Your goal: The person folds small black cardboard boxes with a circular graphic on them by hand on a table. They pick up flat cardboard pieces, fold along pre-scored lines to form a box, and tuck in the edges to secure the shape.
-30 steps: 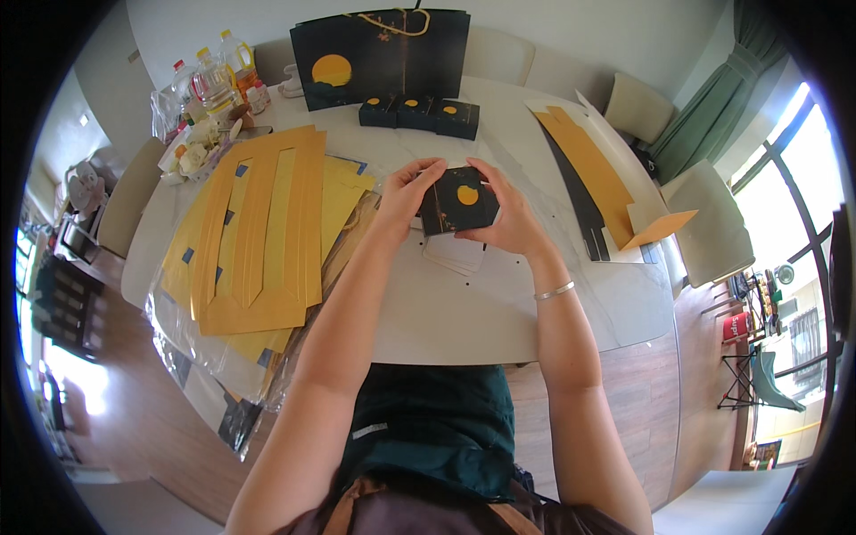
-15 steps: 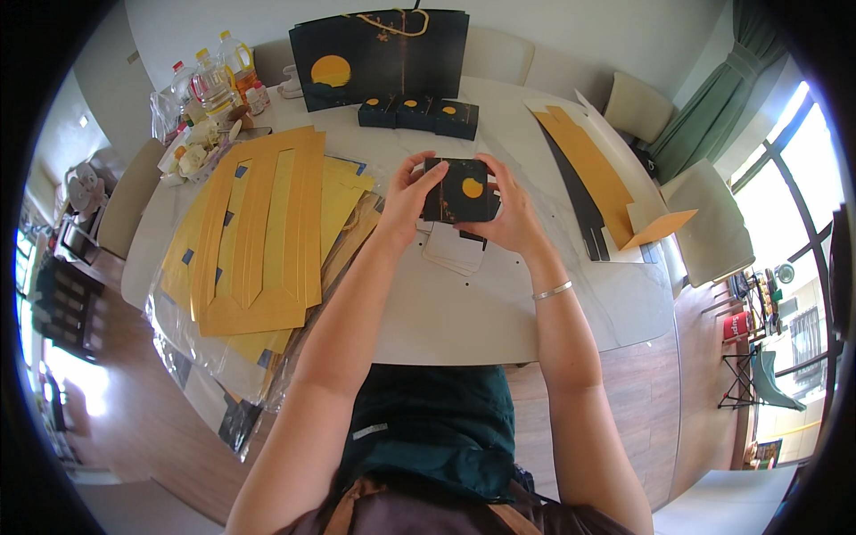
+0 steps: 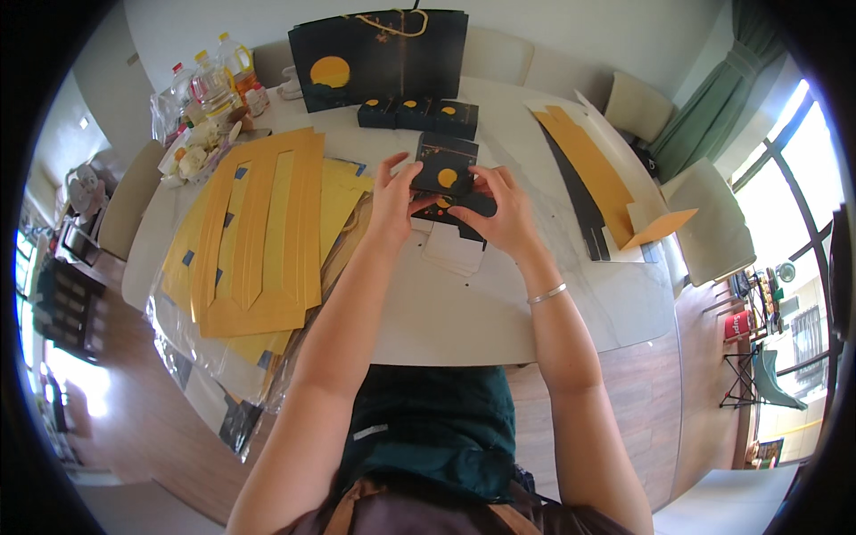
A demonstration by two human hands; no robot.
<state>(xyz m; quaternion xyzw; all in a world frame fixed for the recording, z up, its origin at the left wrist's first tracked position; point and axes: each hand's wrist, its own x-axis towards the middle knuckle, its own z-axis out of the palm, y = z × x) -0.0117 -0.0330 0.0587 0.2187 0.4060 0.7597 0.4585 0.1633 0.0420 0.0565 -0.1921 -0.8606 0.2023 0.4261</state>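
Observation:
Over the table's middle, a small black box (image 3: 434, 178) printed with a gold disc is tilted between my two hands. My left hand (image 3: 395, 198) grips its left side, thumb at the edge and index finger raised. At its lower right corner my right hand (image 3: 505, 207) is closed with bent fingers, the thumb pointing inward below the box. Under it lie dark printed pieces (image 3: 468, 232), partly covered by my hands, and flat white card pieces (image 3: 452, 252) nearer me. Three similar small black boxes (image 3: 415, 116) stand in a row farther back.
Behind the row stands a large black gift bag (image 3: 383, 62) with a gold cord handle. Gold die-cut card sheets (image 3: 254, 316) cover the table's left, on plastic wrap. Long gold and black card pieces (image 3: 593, 174) lie right. Bottles (image 3: 212, 85) stand at the back left.
The box has shifted away from me and slightly left, tilting so another dark side shows above the disc face. Dark printed pieces beneath are now more exposed. My right hand has shifted its grip.

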